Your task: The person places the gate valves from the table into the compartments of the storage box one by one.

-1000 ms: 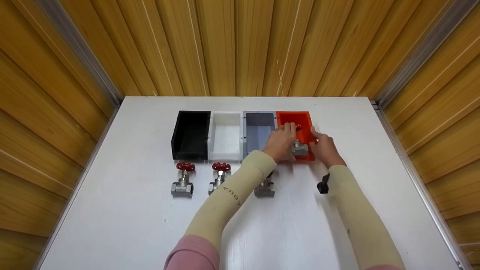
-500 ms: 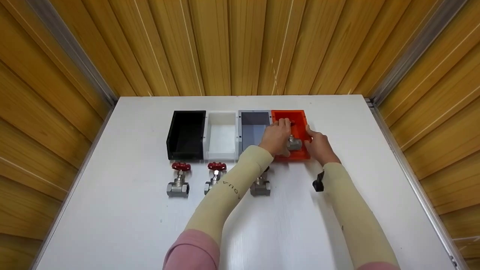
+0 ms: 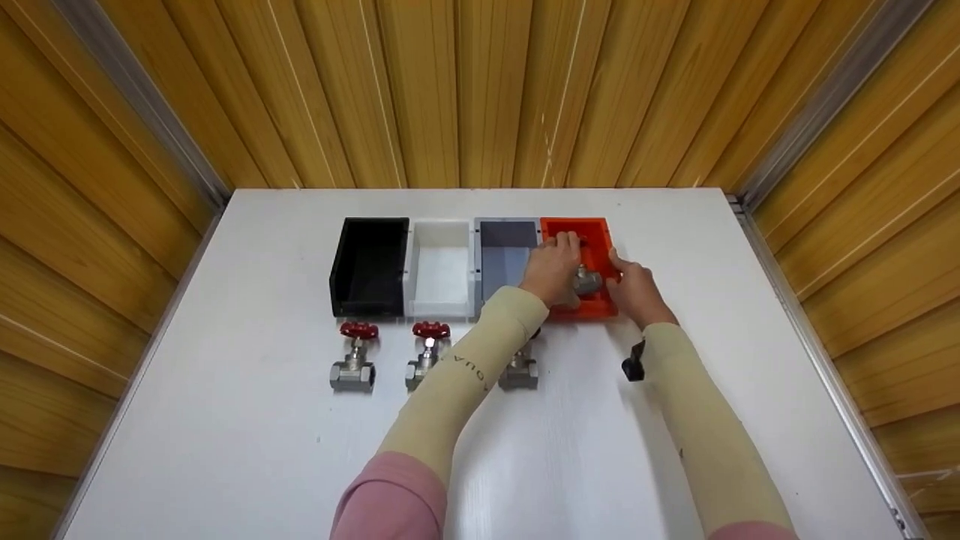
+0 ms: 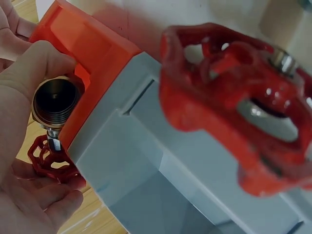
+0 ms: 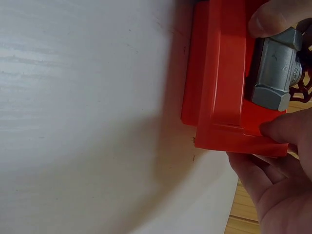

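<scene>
My left hand holds a valve with a red handwheel inside the orange bin. In the left wrist view its thumb lies against the open threaded end of the valve, and its fingers are around the handwheel. The valve's grey metal body lies within the bin walls in the right wrist view; whether it touches the floor is hidden. My right hand pinches the bin's right side wall between thumb and fingers.
Grey, white and black bins adjoin the orange one in a row. In front stand three more valves, a left one, a middle one and a right one, the latter two partly behind my left forearm.
The valve in my left hand has shifted slightly back and deeper into the orange bin. My right hand keeps its grip on the bin wall. The head view has shifted a little.
</scene>
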Available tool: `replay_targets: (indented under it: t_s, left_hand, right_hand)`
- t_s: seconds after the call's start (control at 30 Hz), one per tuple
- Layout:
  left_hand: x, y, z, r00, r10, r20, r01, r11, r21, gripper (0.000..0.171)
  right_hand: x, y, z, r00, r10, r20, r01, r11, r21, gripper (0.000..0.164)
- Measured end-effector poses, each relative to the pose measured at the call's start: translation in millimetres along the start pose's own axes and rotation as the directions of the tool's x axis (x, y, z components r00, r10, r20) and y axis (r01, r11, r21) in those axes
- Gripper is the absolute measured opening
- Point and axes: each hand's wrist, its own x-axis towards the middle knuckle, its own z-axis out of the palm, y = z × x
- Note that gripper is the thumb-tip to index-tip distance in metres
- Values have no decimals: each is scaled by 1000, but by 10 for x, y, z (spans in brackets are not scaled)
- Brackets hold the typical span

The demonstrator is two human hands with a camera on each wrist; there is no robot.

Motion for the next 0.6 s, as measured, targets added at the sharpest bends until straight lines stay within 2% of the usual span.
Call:
replay_targets:
  t_s: [0.47, 0.6]
  left_hand:
    - [125, -4, 74, 1000, -2, -14, 2, 1000, 6, 106]
    - [128, -9, 80, 1000, -17, 11, 17, 1000, 4, 107]
  right_hand:
    - [-11, -10, -8, 1000, -1, -11, 1, 1000, 9, 59]
    - [-13, -16, 7, 1000, 3, -5, -3, 1000, 25, 59]
